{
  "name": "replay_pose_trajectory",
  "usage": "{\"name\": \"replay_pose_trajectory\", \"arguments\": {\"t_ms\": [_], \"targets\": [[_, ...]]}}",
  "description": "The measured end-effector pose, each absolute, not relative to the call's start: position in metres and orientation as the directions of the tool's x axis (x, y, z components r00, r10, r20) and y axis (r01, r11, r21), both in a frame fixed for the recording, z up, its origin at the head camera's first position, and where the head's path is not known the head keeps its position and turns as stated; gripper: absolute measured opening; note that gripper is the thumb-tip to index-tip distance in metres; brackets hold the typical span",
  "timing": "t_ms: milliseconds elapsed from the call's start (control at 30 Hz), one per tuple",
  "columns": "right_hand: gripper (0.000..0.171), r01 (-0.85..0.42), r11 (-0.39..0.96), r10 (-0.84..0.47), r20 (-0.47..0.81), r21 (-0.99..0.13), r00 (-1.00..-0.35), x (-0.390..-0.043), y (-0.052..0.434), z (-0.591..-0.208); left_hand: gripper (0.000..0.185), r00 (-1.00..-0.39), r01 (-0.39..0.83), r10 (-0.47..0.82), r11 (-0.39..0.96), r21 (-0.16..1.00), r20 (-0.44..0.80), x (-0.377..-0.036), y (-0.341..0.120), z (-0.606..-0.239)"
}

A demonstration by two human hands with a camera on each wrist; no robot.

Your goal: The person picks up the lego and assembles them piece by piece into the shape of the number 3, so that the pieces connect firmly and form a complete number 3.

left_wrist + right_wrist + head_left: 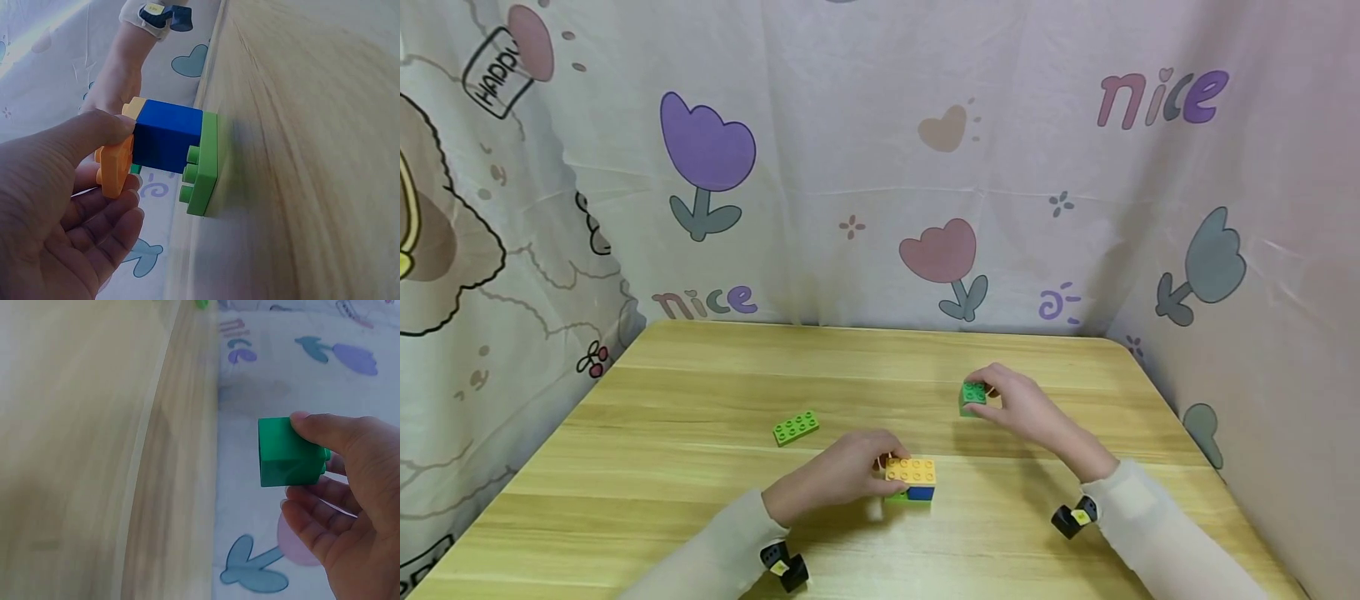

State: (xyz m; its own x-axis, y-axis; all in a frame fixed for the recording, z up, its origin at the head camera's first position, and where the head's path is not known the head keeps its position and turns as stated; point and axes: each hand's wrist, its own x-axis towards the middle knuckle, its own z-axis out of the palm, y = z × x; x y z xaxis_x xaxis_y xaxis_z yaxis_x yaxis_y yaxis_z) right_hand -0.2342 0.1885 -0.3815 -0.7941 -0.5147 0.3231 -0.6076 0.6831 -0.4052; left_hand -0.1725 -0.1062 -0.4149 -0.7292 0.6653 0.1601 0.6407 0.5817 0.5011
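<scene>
Near the front middle of the table, my left hand (846, 471) pinches the yellow-orange toy building plate (919, 472) on top of a small stack. Under that plate sits a blue brick (165, 134), and at the bottom is a light green plate (206, 169) with a few bare studs. The yellow-orange plate overhangs the blue brick on the thumb's side. Farther back and to the right, my right hand (1026, 410) holds a square green brick (289, 455) between thumb and fingers, its studs toward the palm in the right wrist view.
A loose lime green plate (796, 428) with several studs lies on the wooden table (700, 367), left of the stack and beyond my left wrist. A printed curtain (820, 167) hangs behind the table and along both sides.
</scene>
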Motion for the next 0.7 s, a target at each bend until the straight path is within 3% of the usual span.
{"name": "replay_pose_trajectory", "arguments": {"t_ms": [700], "targets": [[0.035, -0.748, 0.550, -0.651, 0.370, -0.371, -0.663, -0.191, 0.159, -0.371, 0.030, -0.742, 0.617, 0.656, 0.590, 0.520, 0.136, -0.173, -0.105, -0.413]]}}
